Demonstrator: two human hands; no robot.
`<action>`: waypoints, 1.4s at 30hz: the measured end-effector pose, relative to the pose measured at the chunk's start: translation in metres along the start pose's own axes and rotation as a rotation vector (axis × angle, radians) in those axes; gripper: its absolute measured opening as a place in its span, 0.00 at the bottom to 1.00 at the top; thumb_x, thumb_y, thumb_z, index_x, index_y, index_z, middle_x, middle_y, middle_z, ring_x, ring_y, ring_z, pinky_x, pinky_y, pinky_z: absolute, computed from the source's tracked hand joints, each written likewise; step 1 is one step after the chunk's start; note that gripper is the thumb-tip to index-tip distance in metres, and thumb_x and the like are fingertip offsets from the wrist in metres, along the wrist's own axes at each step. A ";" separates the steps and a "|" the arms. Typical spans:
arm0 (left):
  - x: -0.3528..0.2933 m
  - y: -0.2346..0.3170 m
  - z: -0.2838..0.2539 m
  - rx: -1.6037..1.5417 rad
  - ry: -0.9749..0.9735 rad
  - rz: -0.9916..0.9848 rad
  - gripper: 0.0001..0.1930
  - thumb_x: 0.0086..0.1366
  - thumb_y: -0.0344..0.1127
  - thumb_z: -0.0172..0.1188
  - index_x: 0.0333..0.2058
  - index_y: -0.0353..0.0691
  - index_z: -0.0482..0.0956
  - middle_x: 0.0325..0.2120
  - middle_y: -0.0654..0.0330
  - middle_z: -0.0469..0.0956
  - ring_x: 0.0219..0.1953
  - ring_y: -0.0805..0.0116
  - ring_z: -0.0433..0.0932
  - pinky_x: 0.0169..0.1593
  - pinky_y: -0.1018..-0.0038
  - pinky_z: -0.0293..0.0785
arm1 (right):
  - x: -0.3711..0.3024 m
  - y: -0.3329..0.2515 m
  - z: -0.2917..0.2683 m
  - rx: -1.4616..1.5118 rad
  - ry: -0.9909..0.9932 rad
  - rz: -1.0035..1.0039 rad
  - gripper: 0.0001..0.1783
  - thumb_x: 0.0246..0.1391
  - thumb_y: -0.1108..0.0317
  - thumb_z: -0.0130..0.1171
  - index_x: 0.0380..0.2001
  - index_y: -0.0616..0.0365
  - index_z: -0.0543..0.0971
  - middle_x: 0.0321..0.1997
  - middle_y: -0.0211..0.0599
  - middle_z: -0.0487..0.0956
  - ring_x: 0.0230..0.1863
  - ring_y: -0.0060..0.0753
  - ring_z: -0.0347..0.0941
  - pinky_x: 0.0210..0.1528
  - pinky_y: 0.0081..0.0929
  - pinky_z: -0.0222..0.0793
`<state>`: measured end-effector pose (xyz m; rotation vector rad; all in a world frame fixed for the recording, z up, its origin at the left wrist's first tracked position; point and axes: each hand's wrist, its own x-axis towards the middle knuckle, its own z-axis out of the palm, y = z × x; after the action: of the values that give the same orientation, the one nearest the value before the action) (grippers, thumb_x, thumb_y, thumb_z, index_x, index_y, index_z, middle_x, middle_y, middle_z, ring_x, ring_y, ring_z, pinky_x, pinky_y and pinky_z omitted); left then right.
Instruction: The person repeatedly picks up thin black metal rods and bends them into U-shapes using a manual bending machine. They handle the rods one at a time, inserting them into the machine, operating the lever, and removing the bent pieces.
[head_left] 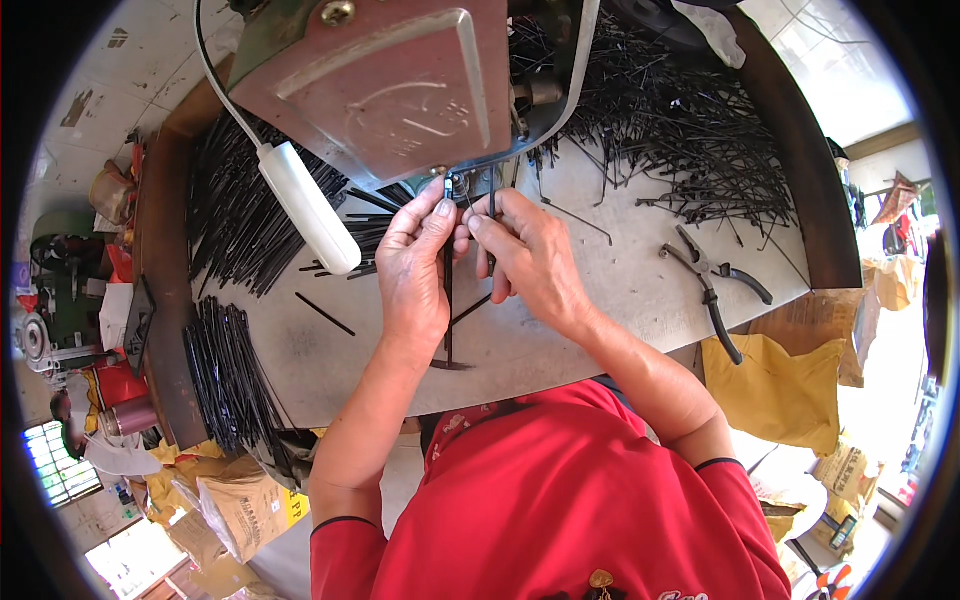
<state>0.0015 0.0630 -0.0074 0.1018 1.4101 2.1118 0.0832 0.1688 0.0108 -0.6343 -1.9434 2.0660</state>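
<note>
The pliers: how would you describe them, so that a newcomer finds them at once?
On the grey table, look right of the right hand. The pliers lie open near the edge; two thick black handles distinguish them from the thin rods beyond.

We are angling both forearms inward, our left forearm [358, 435] standing steeply and our right forearm [655, 378] slanting up leftward. Our left hand [418, 268] is pinching with its thumb [437, 228] pointing upward. Our right hand [535, 252] is pointing its thumb [493, 237] up and leftward, its fingers [512, 205] curling inward close beside the left ones.
</note>
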 end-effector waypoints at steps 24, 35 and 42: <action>0.002 0.024 -0.005 0.229 -0.055 -0.124 0.14 0.62 0.31 0.58 0.45 0.35 0.69 0.27 0.59 0.76 0.25 0.74 0.76 0.26 0.81 0.72 | 0.021 -0.012 -0.026 0.071 -0.189 0.211 0.13 0.52 0.60 0.51 0.31 0.60 0.74 0.15 0.37 0.71 0.08 0.19 0.56 0.12 0.19 0.49; -0.048 0.012 -0.007 0.258 -0.114 -0.163 0.15 0.65 0.32 0.57 0.48 0.33 0.67 0.32 0.58 0.77 0.32 0.70 0.79 0.37 0.76 0.78 | 0.011 0.005 -0.010 0.080 -0.235 0.083 0.17 0.56 0.68 0.57 0.46 0.69 0.72 0.22 0.30 0.74 0.19 0.17 0.70 0.21 0.17 0.66; -0.056 0.002 -0.015 0.552 -0.172 0.075 0.14 0.64 0.29 0.57 0.46 0.31 0.71 0.26 0.60 0.77 0.29 0.75 0.78 0.34 0.79 0.76 | 0.008 -0.001 -0.014 0.004 -0.245 0.120 0.15 0.51 0.66 0.62 0.37 0.66 0.73 0.20 0.32 0.75 0.13 0.16 0.65 0.16 0.16 0.57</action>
<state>0.0410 0.0218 0.0020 0.5451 1.8610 1.6661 0.0830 0.1852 0.0105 -0.5301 -2.0751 2.3167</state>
